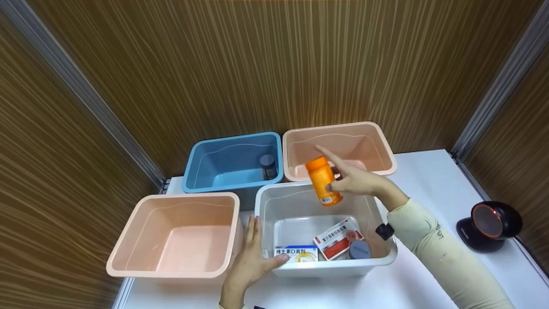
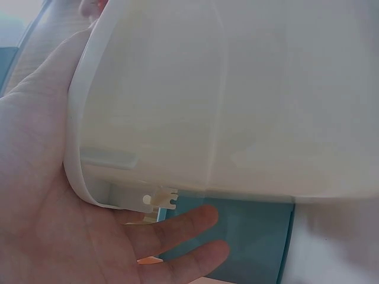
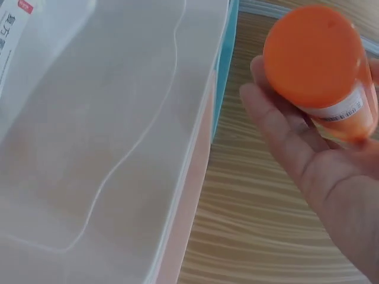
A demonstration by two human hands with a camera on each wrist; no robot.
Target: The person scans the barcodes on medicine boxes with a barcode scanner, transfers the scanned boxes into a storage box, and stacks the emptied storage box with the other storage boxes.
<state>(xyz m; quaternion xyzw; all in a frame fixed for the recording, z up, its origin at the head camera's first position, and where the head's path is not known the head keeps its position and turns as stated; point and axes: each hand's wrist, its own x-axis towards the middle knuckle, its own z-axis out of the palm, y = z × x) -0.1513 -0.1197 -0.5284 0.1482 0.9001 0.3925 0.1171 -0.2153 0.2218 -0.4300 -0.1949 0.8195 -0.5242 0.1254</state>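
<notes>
An orange bottle (image 1: 324, 180) is in my right hand (image 1: 354, 178), above the back part of the white bin (image 1: 326, 265). The right thumb and some fingers grip its side, while the index finger points away from it. In the right wrist view, one orange end of the bottle (image 3: 314, 56) faces the camera. My left hand (image 1: 251, 259) rests at the white bin's front left corner, thumb over the rim and fingers straight along the outer wall. Inside that bin lie a red-and-white medicine box (image 1: 339, 238), a white, blue and yellow box (image 1: 297, 254) and a grey-lidded container (image 1: 359, 249).
Behind stand a blue bin (image 1: 223, 186) holding a dark jar (image 1: 268, 166) and a pink bin (image 1: 386, 148). Another pink bin (image 1: 171, 274) sits at the left. A black round device (image 1: 493, 223) stands at the right on the white table (image 1: 424, 180). Wood-patterned panels enclose the table.
</notes>
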